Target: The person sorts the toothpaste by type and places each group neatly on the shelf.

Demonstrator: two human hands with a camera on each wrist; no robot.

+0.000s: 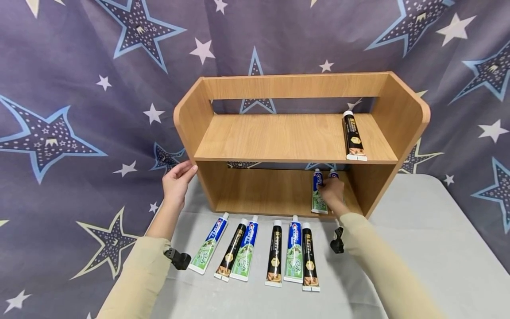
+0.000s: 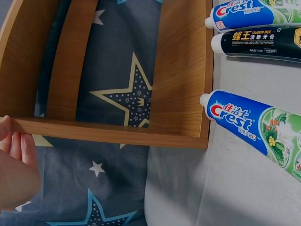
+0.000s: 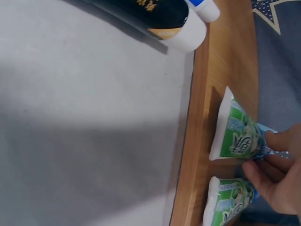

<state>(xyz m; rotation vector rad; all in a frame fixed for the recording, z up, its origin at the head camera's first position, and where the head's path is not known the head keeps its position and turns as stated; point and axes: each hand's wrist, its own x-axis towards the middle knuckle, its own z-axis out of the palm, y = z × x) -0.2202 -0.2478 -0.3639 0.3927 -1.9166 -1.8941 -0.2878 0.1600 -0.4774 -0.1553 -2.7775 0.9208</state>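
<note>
My right hand [image 1: 333, 194] reaches into the lower level of a wooden shelf [image 1: 263, 188] and pinches a blue-and-green Crest toothpaste tube [image 3: 239, 136] between thumb and fingers. This tube's flat white end is near the shelf's front edge. Beside it on the right lies a second Crest tube [image 3: 230, 202], partly hidden by my hand in the head view. At the shelf's left side my left hand [image 1: 178, 182] grips the edge of the side panel [image 2: 108, 132], thumb on one face and fingers on the other.
A black toothpaste tube [image 1: 353, 137] lies on the upper level, at the right. In front of the shelf, several Crest tubes [image 1: 209, 243] and black tubes [image 1: 275, 254] lie in a row on the grey-white tabletop [image 1: 422, 248]. A starry curtain [image 1: 99, 186] hangs behind.
</note>
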